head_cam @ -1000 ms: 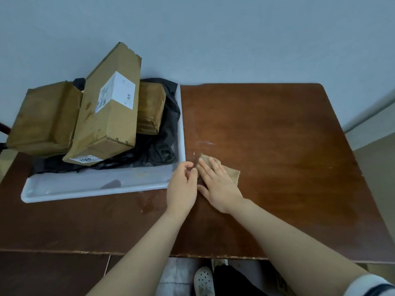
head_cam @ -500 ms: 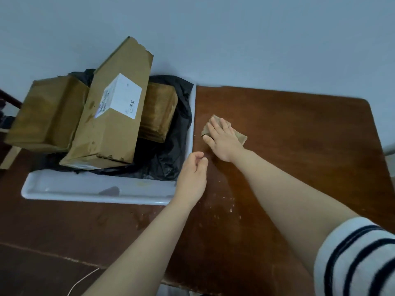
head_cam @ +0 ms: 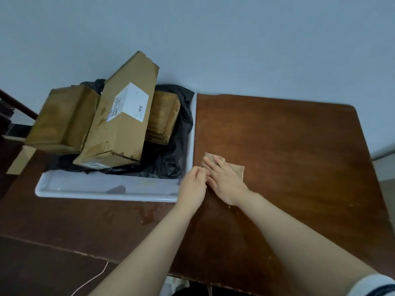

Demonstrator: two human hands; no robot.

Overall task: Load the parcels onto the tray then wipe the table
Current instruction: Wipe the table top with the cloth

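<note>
While wiping is the step in hand, as I judge it, both forearms reach in from the near edge, a striped sleeve (head_cam: 376, 287) at the bottom right. Right grip (head_cam: 224, 178) lies flat, fingers straight, pressing the tan cloth (head_cam: 236, 169) onto the tabletop (head_cam: 299, 135). Nothing is curled round the cloth. Left grip (head_cam: 193, 184) sits just beside it, fingers loosely curled and holding nothing I can see; can't tell if the tips touch the cloth edge.

Key relation: the cloth is under the right grip, its long axis slanting left-far to right-near. The broad bare wood runs to the right of it and beyond. The right grip is the one on it, so strokes should probably go right and outward.

Just left of the cloth is the white tray (head_cam: 106, 192), near rim bare. In it lies a black bag (head_cam: 171, 159), and on that a long box (head_cam: 121, 124) tilted, a squat box (head_cam: 62, 120) overhanging the left side, and a small parcel (head_cam: 163, 118) on the right. Loading looks done. Plain wall behind.
</note>
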